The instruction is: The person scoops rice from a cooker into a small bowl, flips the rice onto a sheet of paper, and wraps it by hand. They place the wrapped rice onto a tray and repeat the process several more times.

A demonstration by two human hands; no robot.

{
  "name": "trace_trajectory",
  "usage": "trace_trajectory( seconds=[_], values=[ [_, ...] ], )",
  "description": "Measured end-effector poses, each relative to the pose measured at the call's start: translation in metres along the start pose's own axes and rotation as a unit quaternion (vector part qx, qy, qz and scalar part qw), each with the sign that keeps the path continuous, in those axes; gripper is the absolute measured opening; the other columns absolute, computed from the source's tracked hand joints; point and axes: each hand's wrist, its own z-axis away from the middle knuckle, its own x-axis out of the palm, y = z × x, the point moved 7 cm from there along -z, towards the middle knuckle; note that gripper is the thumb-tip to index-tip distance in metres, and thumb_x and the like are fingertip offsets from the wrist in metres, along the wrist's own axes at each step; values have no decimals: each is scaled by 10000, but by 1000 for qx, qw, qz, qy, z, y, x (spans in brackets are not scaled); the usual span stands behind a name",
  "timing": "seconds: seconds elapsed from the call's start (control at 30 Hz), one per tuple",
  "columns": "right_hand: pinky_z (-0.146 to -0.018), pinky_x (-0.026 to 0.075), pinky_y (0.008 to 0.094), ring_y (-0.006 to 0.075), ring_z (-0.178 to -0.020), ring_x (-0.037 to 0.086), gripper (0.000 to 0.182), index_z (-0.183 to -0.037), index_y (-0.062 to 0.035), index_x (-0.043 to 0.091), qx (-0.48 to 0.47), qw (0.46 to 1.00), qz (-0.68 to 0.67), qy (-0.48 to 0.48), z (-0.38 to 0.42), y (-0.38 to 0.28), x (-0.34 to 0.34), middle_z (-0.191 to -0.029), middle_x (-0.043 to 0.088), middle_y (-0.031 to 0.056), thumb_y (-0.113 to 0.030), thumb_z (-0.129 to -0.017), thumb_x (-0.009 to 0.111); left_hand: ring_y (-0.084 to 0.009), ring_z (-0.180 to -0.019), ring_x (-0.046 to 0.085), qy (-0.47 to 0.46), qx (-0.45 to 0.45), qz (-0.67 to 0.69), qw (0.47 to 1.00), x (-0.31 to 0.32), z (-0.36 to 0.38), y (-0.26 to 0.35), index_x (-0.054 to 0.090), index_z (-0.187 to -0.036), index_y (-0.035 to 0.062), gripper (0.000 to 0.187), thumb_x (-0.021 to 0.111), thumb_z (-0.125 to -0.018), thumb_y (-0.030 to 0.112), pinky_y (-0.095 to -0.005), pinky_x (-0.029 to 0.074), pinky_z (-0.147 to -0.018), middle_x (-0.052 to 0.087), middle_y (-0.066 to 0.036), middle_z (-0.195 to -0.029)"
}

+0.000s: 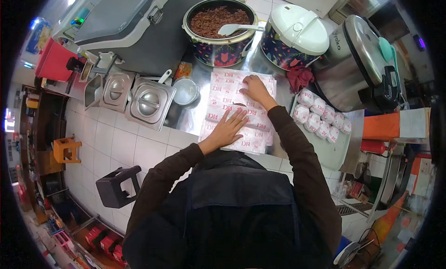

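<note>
Sheets of white wrapping paper (218, 90) with red "RICE" print lie in a stack on the metal counter, right in front of me. My left hand (228, 129) rests flat on the near part of the paper, fingers spread. Farther out, my right hand (258, 91) has its fingers bent down onto the far part of the paper, apparently gripping it. A small dark brown patch (239, 104) shows between the two hands at a fold; what it is, I cannot make out. On a tray (337, 155) to the right sit several wrapped rice bundles (320, 116) in the same paper.
Beyond the paper stands an open pot of reddish-brown rice (218, 20) with a white rice paddle (239, 28) across it. Nearby are a lidded pot (295, 34), a steel cooker (348, 60), a red cloth (301, 78), a clear bowl (186, 91) and lidded steel containers (149, 102).
</note>
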Motion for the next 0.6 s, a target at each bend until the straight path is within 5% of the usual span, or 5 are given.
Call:
trace_trajectory(
  seconds=[0.17, 0.27, 0.37, 0.6],
  values=[
    [-797, 464, 390, 316, -902, 578, 336, -922, -25, 626, 55, 990, 15, -130, -16, 6, 11, -907, 617, 150, -193, -667, 766, -295, -1409, 150, -5, -1, 4, 1000, -3, 0, 1, 302, -1415, 82, 702, 588, -832, 349, -553, 116, -1100, 216, -128, -1505],
    [-788, 471, 391, 321, -861, 591, 320, -922, -22, 628, -11, 998, 55, -32, -10, -9, 5, -902, 617, 159, -168, -671, 762, -294, -1409, 150, -8, -2, 1, 1000, -4, 1, 0, 304, -1414, 83, 700, 590, -831, 346, -564, 113, -1097, 217, -126, -1505],
    [-804, 468, 393, 329, -876, 587, 293, -913, -23, 630, 87, 992, -26, -87, -9, 1, 14, -911, 615, 160, -149, -679, 753, -296, -1408, 153, -12, -2, 3, 1000, 0, 2, -2, 306, -1412, 83, 701, 596, -827, 340, -575, 113, -1092, 219, -124, -1505],
    [-834, 456, 394, 334, -947, 560, 245, -879, -33, 638, 56, 996, 14, -64, -7, -2, 10, -930, 612, 154, -152, -690, 737, -303, -1403, 164, -9, 0, 2, 1000, -1, 2, -1, 314, -1405, 82, 697, 604, -824, 333, -591, 131, -1078, 230, -124, -1500]
  ],
)
